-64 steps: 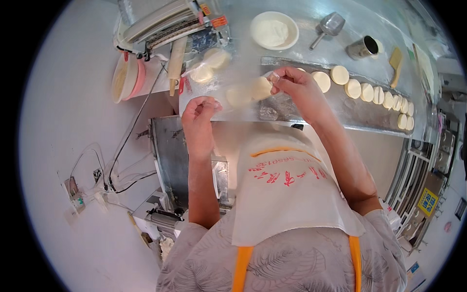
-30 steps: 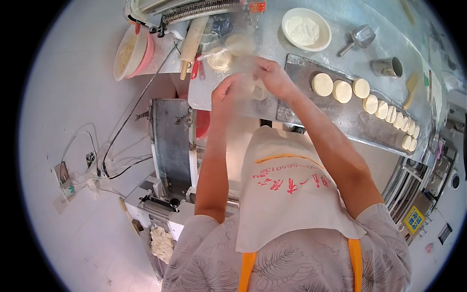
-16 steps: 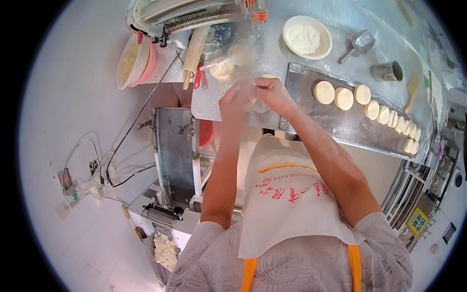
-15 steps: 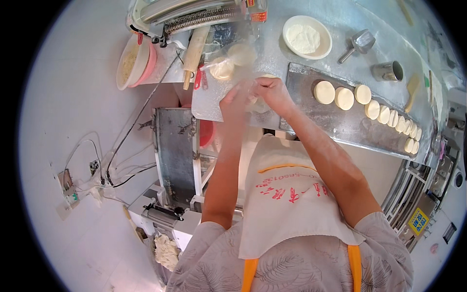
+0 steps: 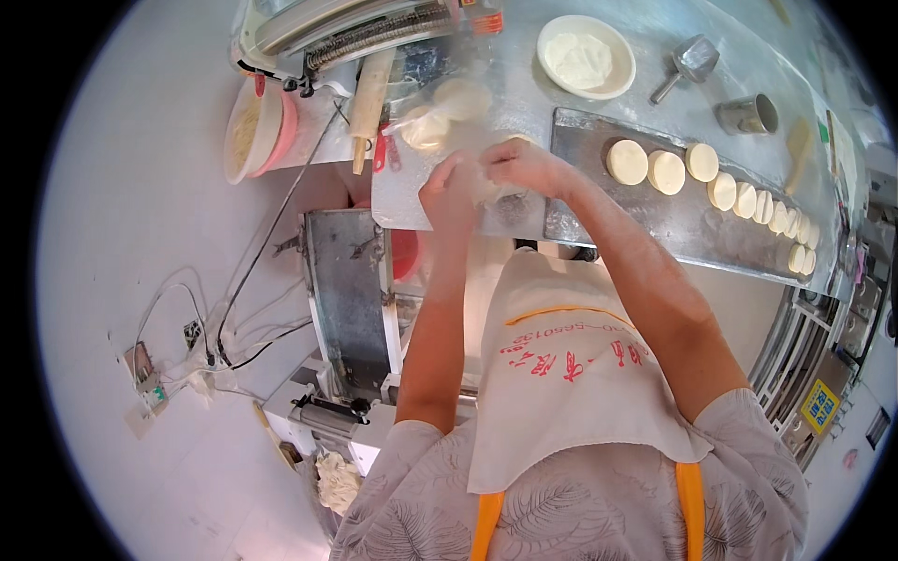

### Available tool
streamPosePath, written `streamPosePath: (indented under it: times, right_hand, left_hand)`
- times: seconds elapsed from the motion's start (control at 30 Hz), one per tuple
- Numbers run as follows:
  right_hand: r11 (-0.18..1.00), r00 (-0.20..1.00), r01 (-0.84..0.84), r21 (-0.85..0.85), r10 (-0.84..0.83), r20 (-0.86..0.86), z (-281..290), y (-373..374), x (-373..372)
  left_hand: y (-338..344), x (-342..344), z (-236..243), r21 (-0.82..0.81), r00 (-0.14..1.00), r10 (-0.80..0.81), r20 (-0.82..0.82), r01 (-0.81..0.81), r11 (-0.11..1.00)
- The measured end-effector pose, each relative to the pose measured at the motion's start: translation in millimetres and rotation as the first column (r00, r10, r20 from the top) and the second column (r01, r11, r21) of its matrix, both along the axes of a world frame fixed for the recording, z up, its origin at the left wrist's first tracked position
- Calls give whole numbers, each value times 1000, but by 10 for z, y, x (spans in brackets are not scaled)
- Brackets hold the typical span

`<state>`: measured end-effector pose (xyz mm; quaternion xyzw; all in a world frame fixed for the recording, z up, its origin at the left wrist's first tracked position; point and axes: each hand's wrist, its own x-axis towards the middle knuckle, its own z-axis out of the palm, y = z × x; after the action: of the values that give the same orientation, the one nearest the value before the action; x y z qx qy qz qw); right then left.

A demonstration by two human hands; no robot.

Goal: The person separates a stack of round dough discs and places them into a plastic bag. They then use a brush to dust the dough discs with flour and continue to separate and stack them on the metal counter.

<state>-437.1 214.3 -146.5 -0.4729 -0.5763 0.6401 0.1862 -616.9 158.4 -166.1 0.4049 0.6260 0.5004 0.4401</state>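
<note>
Both my hands are close together above the front of the floury metal worktable (image 5: 398,198). My left hand (image 5: 447,189) and my right hand (image 5: 526,166) have their fingers curled on a pale piece of dough (image 5: 486,187) between them. A hazy smear in the picture blurs the left hand and part of this dough. Just beyond the hands lie two pale dough lumps (image 5: 426,131), partly under something like clear film. To the right, a dark baking tray (image 5: 599,220) holds several round dough discs (image 5: 627,162) in a curving row.
A white bowl of flour (image 5: 578,61), a metal scoop (image 5: 694,61) and a steel cup (image 5: 748,115) stand beyond the tray. A rolling pin (image 5: 370,105) and red-handled tools (image 5: 380,150) lie at left, before a roller machine (image 5: 346,37). Stacked bowls (image 5: 257,131) sit at the table's left end.
The view has shifted slightly. My hands stay together on the dough, with the right wrist a little higher and its fingers turned slightly. The discs on the tray have not been moved.
</note>
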Motion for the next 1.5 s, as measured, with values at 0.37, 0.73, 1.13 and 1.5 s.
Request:
streamPosePath:
  times: [0.37,0.73,1.13,1.5]
  right_hand:
    - [804,945,161,573,-293,146,-413,-200,-80]
    - [748,913,280,602,-401,75,77,-1227,669]
    - [667,640,728,160,-744,190,475,-3585,2962]
    - [208,215,976,-59,-961,176,202,-5017,4785]
  left_hand:
    - [109,-85,-146,-20,999,4,37,-3,1000]
    - [107,-507,-232,184,579,97,-810,94,978]
    - [-1045,2411,369,-156,704,-698,-133,680,716]
    - [-2141,4601,336,-284,345,-919,-191,877,388]
